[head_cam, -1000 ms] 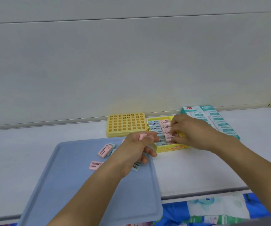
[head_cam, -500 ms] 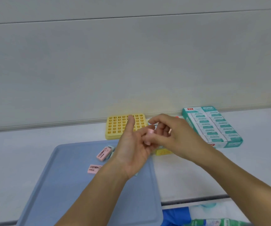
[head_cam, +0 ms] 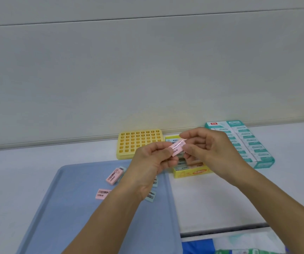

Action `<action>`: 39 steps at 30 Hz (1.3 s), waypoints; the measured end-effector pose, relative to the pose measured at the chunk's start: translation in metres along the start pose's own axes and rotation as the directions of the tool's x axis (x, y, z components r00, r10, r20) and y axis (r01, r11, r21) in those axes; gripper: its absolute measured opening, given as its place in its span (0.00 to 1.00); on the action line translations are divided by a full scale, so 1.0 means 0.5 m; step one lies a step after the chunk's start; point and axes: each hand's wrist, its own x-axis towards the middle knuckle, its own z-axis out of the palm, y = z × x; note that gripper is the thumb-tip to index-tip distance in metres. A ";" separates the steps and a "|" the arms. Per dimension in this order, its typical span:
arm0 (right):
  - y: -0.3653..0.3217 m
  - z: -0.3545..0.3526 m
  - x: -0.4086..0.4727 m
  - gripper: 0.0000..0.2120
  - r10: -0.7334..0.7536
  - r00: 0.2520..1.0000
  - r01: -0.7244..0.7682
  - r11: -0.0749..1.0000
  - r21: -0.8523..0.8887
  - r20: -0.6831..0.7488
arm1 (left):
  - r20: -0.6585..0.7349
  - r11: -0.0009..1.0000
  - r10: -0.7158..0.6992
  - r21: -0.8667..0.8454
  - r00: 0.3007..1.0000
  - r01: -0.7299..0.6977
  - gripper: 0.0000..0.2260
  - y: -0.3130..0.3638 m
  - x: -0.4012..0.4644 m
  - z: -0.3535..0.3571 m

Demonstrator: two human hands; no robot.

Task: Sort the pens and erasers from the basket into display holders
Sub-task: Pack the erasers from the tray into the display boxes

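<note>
Fingers (head_cam: 163, 153) around wrapped pink eraser (head_cam: 178, 148)

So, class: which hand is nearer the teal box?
Right. The right hand holds the pink eraser just left of the teal box; the left hand sits farther left, above the tray.

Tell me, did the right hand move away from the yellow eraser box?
Yes. The right hand lifted off the yellow eraser box toward the left hand, pinching the pink eraser.

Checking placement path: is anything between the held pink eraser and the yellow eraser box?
Nothing visible. Both hands, left and right, pinch the pink eraser right above the yellow eraser box; only air separates them.
</note>
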 end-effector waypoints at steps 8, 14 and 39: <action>0.009 0.007 0.015 0.04 0.074 0.975 -0.047 0.991 0.127 -0.209 | 0.013 0.994 0.097 0.039 0.995 -0.098 0.07 0.004 -0.001 0.029; -0.003 0.009 0.016 0.08 0.090 0.994 -0.084 0.991 0.106 -0.062 | 0.035 0.935 0.245 0.256 0.969 -0.246 0.12 -0.001 -0.001 0.039; 0.007 -0.084 -0.009 0.12 0.041 0.931 0.328 0.338 -0.882 0.362 | 0.533 -0.073 0.209 0.845 0.820 -0.530 0.17 -0.058 0.002 -0.013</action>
